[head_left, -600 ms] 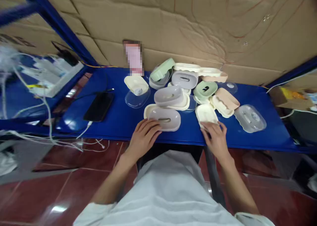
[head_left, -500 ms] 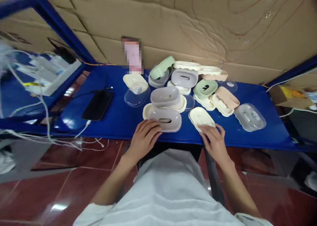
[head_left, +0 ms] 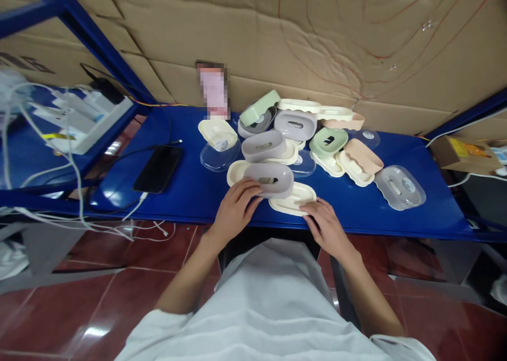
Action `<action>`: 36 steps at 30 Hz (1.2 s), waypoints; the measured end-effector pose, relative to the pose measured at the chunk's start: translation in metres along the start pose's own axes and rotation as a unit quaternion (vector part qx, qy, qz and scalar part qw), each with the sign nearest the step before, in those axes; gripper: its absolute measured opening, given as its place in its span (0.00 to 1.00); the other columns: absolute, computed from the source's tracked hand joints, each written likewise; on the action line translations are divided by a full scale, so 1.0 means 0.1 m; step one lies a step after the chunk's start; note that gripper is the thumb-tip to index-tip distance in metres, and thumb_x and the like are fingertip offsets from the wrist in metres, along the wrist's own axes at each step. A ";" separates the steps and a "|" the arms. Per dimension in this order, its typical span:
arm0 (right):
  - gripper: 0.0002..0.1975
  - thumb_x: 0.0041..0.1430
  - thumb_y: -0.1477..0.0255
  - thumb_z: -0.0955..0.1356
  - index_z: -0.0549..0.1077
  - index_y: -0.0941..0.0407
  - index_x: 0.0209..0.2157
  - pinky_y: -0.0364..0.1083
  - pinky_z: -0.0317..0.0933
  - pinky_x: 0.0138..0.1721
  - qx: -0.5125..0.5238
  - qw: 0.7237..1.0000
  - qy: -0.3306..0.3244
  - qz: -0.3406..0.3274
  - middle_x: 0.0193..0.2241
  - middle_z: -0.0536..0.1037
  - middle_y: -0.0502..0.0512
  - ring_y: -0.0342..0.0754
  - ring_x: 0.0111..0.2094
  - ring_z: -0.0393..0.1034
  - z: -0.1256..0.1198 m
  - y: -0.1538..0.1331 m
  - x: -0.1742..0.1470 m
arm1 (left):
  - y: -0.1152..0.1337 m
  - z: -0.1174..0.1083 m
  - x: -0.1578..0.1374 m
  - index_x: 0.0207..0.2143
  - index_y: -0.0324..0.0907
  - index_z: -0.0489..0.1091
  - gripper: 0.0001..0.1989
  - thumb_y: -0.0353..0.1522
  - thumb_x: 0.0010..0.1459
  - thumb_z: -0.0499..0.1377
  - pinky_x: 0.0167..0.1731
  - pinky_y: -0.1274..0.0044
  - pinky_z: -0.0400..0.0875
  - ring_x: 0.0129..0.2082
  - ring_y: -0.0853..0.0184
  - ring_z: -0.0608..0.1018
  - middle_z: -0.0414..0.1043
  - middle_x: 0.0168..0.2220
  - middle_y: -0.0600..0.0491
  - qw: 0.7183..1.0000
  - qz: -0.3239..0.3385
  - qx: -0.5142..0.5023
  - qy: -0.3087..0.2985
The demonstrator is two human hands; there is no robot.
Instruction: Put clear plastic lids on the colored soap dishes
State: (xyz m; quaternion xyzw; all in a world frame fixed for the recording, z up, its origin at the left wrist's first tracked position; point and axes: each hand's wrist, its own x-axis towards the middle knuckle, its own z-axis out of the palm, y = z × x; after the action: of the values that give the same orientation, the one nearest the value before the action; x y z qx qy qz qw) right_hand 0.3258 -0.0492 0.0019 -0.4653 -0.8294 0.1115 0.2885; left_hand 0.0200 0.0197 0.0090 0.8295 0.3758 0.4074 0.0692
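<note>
My left hand (head_left: pixel 237 207) is closed on the left front edge of a lilac-grey oval soap dish (head_left: pixel 283 177) with a slot in its bottom. A cream oval tray (head_left: pixel 292 201) lies in front of that dish, its back edge partly under it. My right hand (head_left: pixel 325 225) pinches the tray's right end between thumb and fingers. Behind the held dish, another cream tray (head_left: pixel 236 172) shows at the left. Farther back stands a second lilac-grey dish (head_left: pixel 263 145), next to a clear lid (head_left: pixel 303 164).
Green dishes (head_left: pixel 328 141), peach dishes (head_left: pixel 363 156) and cream trays crowd the back of the blue table (head_left: pixel 198 202). A clear lid (head_left: pixel 400 187) lies at the right. A black phone (head_left: pixel 157 168) on a cable lies left, near a white power-strip box (head_left: pixel 87 123). Cardboard (head_left: pixel 253 44) stands behind.
My right hand has brought the cream tray left, up against the lilac-grey dish. My left hand has pushed that dish slightly back and right. A clear lid behind has shifted right.
</note>
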 end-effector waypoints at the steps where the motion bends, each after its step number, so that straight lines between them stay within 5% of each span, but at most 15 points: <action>1: 0.19 0.76 0.72 0.66 0.69 0.49 0.65 0.65 0.67 0.66 0.002 1.000 0.015 0.003 0.54 0.80 0.60 0.57 0.59 0.76 0.01 0.00 0.00 | 0.04 0.00 -0.02 0.55 0.45 0.72 0.11 0.29 0.72 0.62 0.62 0.61 0.77 0.61 0.57 0.80 0.80 0.54 0.46 1.000 0.010 -0.004 -0.002; 7: 0.40 0.68 0.63 0.76 0.57 0.44 0.75 0.69 0.67 0.67 -0.053 0.992 0.112 -0.001 0.71 0.65 0.66 0.67 0.73 0.61 0.01 0.00 -0.07 | 0.29 0.11 -0.01 0.56 0.46 0.72 0.12 0.29 0.72 0.62 0.62 0.61 0.76 0.60 0.58 0.80 0.81 0.53 0.47 0.996 0.063 -0.032 -0.045; 10: 0.38 0.70 0.62 0.74 0.58 0.43 0.75 0.70 0.62 0.70 -0.081 0.994 0.066 -0.013 0.74 0.63 0.64 0.67 0.76 0.56 -0.01 0.00 -0.04 | 0.35 0.20 0.05 0.54 0.44 0.73 0.10 0.29 0.73 0.60 0.63 0.61 0.74 0.60 0.58 0.80 0.81 0.53 0.46 0.993 0.090 -0.028 -0.074; 15: 0.29 0.75 0.66 0.70 0.65 0.47 0.73 0.67 0.62 0.71 -0.079 0.996 0.022 -0.032 0.67 0.75 0.60 0.62 0.72 0.64 -0.03 0.02 0.04 | 0.37 0.26 0.10 0.55 0.43 0.73 0.11 0.26 0.74 0.57 0.67 0.58 0.70 0.62 0.57 0.78 0.80 0.54 0.46 0.986 0.108 0.001 -0.124; 24: 0.21 0.77 0.69 0.67 0.72 0.50 0.68 0.65 0.61 0.73 -0.087 0.994 -0.029 -0.058 0.66 0.77 0.59 0.59 0.71 0.66 0.00 -0.05 0.11 | 0.28 0.21 -0.07 0.59 0.45 0.72 0.13 0.31 0.74 0.60 0.65 0.59 0.72 0.63 0.56 0.78 0.78 0.58 0.45 0.987 0.074 -0.003 -0.142; 28: 0.24 0.79 0.67 0.64 0.67 0.49 0.72 0.64 0.58 0.74 -0.065 0.995 -0.045 -0.067 0.72 0.69 0.59 0.57 0.74 0.61 -0.08 0.06 0.23 | 0.26 0.18 -0.19 0.57 0.46 0.73 0.14 0.29 0.71 0.63 0.64 0.59 0.74 0.65 0.55 0.76 0.76 0.61 0.44 0.992 0.054 -0.020 -0.112; 32: 0.29 0.80 0.66 0.59 0.54 0.49 0.78 0.66 0.54 0.75 -0.065 0.998 -0.012 0.000 0.76 0.61 0.62 0.58 0.77 0.53 -0.14 0.29 0.52 | 0.29 0.11 -0.22 0.53 0.46 0.75 0.13 0.28 0.67 0.66 0.68 0.53 0.71 0.74 0.48 0.66 0.63 0.70 0.39 0.995 0.027 -0.055 -0.079; 36: 0.32 0.78 0.59 0.63 0.55 0.49 0.77 0.73 0.45 0.75 -0.106 0.994 -0.021 0.032 0.69 0.71 0.65 0.65 0.76 0.56 -0.09 0.46 0.61 | 0.31 0.05 -0.20 0.52 0.46 0.75 0.14 0.25 0.65 0.65 0.69 0.54 0.71 0.74 0.49 0.66 0.59 0.73 0.40 0.991 -0.010 -0.089 -0.094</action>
State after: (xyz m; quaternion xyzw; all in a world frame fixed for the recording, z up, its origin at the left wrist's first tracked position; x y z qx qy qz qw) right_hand 0.3397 0.0258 0.0108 -0.5172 -0.8270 0.0414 0.2166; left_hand 0.0336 -0.0152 0.0064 0.8507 0.3384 0.3585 0.1823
